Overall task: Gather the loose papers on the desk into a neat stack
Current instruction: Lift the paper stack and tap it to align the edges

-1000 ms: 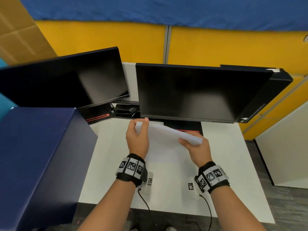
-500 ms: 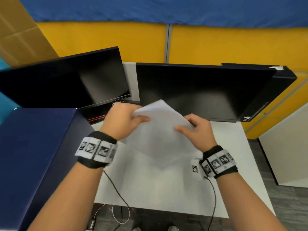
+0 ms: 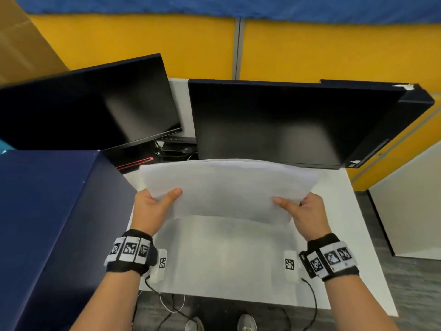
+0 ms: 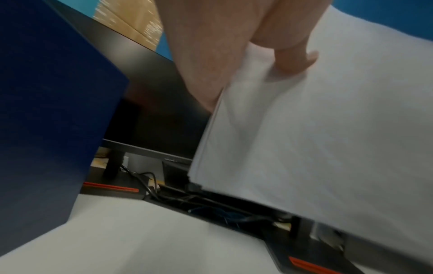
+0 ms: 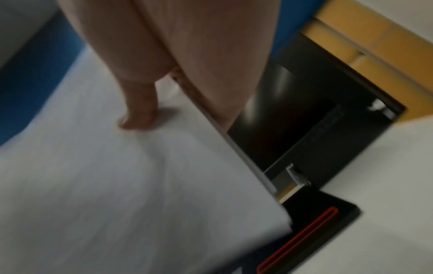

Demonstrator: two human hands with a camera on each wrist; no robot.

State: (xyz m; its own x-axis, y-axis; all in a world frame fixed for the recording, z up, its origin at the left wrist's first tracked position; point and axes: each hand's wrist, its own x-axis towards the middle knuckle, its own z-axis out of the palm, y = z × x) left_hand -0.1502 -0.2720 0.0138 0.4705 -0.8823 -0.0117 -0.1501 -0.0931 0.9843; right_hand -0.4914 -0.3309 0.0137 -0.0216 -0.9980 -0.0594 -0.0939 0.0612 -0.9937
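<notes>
A stack of white papers (image 3: 229, 187) hangs in the air above the white desk (image 3: 226, 263), bowed upward in the middle. My left hand (image 3: 155, 206) grips its left edge, thumb on top and fingers hidden beneath. My right hand (image 3: 303, 209) grips the right edge the same way. In the left wrist view the paper stack (image 4: 316, 139) shows several sheet edges lined up, with the thumb pressed on it. In the right wrist view the thumb lies on the paper stack (image 5: 117, 176). No loose sheet shows on the desk.
Two dark monitors (image 3: 90, 103) (image 3: 281, 123) stand at the back of the desk, with cables (image 3: 174, 149) between them. A tall dark blue box (image 3: 55, 223) lines the left side. Yellow partition panels (image 3: 334, 48) rise behind. Floor lies to the right.
The papers turned from a tilted bundle held near the monitors to a wide, level, bowed stack nearer me. Both hands shifted apart to its left and right edges.
</notes>
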